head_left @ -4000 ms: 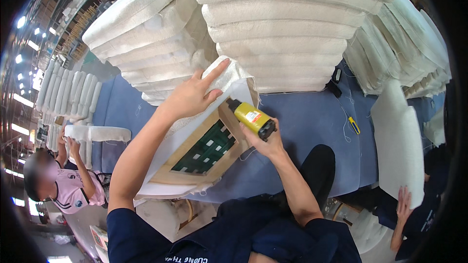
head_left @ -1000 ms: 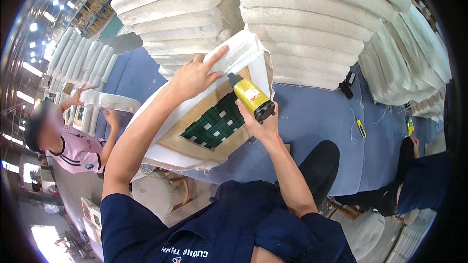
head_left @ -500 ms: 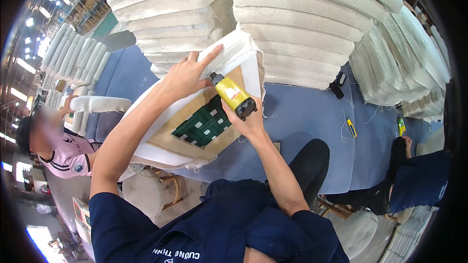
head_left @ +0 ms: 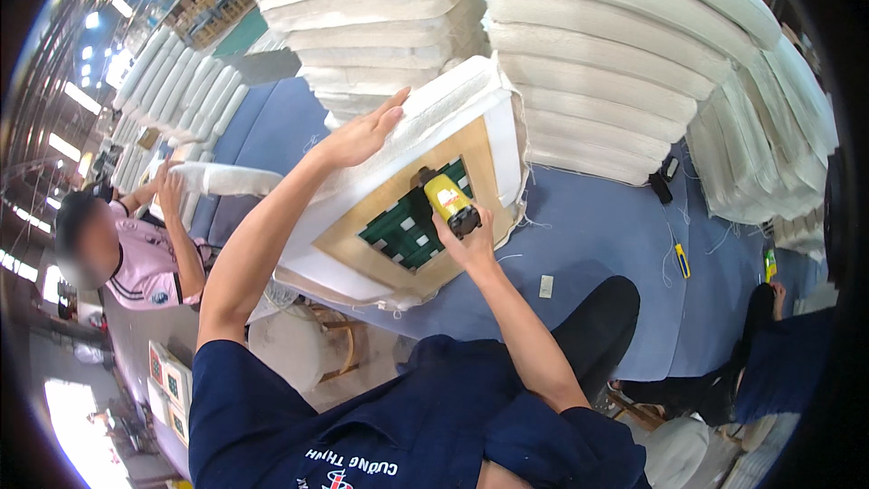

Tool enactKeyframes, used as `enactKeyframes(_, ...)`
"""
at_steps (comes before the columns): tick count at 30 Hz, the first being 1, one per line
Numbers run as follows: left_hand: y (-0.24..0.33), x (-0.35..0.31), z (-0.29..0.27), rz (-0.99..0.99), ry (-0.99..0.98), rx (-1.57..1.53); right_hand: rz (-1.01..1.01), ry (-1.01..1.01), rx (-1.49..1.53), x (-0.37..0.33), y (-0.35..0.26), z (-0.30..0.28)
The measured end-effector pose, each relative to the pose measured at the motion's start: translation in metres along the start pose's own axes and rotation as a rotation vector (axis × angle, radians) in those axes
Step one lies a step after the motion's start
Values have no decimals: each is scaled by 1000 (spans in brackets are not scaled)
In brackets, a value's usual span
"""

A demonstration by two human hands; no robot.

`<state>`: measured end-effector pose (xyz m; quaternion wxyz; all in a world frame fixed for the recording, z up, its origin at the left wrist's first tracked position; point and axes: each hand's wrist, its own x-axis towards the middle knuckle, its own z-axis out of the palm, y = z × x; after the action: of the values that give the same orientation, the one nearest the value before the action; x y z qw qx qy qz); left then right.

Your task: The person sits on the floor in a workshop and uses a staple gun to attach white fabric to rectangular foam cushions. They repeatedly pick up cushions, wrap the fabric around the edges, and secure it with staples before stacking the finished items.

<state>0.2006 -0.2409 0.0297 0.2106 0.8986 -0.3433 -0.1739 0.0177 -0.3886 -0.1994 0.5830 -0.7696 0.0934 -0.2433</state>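
A padded seat (head_left: 425,127) in off-white cloth is tilted up in front of me. Its underside faces me, with a plywood frame (head_left: 335,243) around a panel of dark green woven webbing (head_left: 398,234). My right hand (head_left: 471,240) is wrapped around a yellow and black staple gun (head_left: 445,199), its nose over the frame near the webbing; whether it touches the wood I cannot tell. Along the seat's upper left edge lies my left hand (head_left: 362,136), fingers stretched out against the cloth. Loose threads hang from the seat's right edge.
Tall stacks of off-white cushions (head_left: 588,63) stand behind on the blue table (head_left: 597,226). A yellow cutter (head_left: 682,261) and a small pale block (head_left: 546,286) lie to the right. At left a person in pink (head_left: 149,254) handles another cushion; someone in dark clothing (head_left: 787,362) sits at right.
My left hand has moved from a spread grip near the gun to flat along the seat's edge. The staple gun has shifted lower over the frame and webbing. The whole view has swung slightly left.
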Motion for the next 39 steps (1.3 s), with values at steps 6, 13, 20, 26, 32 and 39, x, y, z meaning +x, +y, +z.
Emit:
enactKeyframes(6,33,-17,23,-17,164,432,39,-92,-4,14,-30,-23)
enactKeyframes(13,50,-26,13,58,60,409,-121,-9,82,27,-111,-69)
enactKeyframes(20,55,-33,17,88,64,457,-198,-22,81,30,-97,-57)
enactKeyframes(26,56,-35,15,81,73,448,-221,-28,30,25,-98,-48)
enactKeyframes(32,54,-37,12,140,68,454,-166,-124,-9,25,-107,-54)
enactKeyframes(39,9,-23,-2,-142,112,463,-151,2,-52,-17,-35,-30)
